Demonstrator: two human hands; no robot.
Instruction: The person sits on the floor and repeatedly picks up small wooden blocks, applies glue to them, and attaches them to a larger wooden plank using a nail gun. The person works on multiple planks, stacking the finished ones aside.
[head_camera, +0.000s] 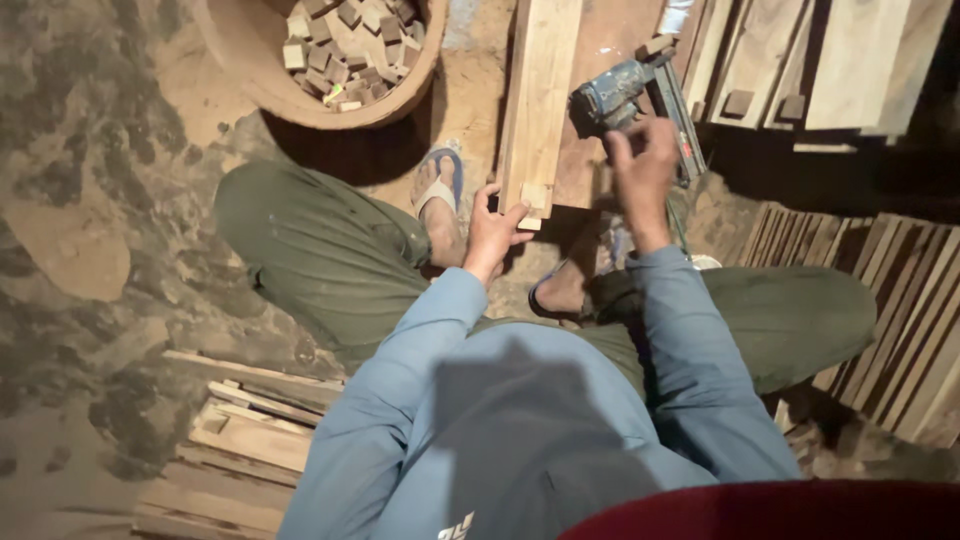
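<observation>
Dusty earthen floor (90, 200) is spreading under the whole scene, mottled dark and tan; a person in a pale blue shirt and olive trousers is sitting on it with knees apart, sandalled feet showing between them.

A long pale plank (540, 90) is running from the far edge toward the person, lying on a wider reddish board (590, 120); at its near end the left hand (492, 232) is pinching a small wooden block (535, 197), thumb on the near side and fingers (520, 212) curling over the edge, so the block is being held flush against the end of the plank.

Just to the right, the right hand (642, 165) is closing around the handle of a blue-grey nail gun (625, 95); its fingers are wrapping the grip tightly, and the tool's long magazine is slanting toward the near right; the nose is sitting beside the plank, though whether it is touching the wood cannot be told.

At the far left a round basket (415, 85) is holding many small wooden blocks; at the far right, flat boards (800, 60) are lying stacked, two small blocks resting on them; on the right, dark slats (900, 320) are lying side by side; at the near left, rough offcuts (245, 440) are piling beside the person's hip.
</observation>
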